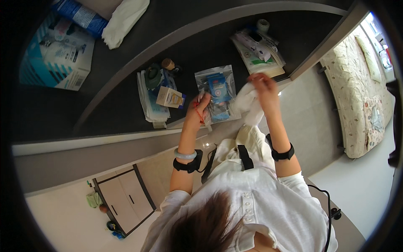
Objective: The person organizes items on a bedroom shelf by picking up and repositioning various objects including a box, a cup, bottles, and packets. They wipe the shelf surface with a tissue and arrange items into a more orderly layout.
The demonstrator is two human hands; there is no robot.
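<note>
My left hand (pixel 199 108), with a red cord around it, is at the left edge of a clear zip bag (pixel 233 94). Its thumb lies over the plastic and the fingers curl beneath. Inside the bag are a blue packet (pixel 218 86) and other small packs, partly hidden by glare. The bag's lower part reaches past the shelf's front edge. To the right, my right hand (pixel 264 89) pinches a crumpled white cloth or tissue (pixel 248 99), blurred, which hangs down beside the bag. Left of my left hand, a small cream box (pixel 170 97) rests on flat plastic-wrapped packs (pixel 151 110).
On the dark shelf (pixel 192 50), a brown roll (pixel 168 64) stands behind the packs. A purple-white pack (pixel 252 47) and a white roll (pixel 263 25) lie back right. A blue-white carton (pixel 78 63) and white cloth (pixel 124 23) are upper left. A bed (pixel 349 94) stands right.
</note>
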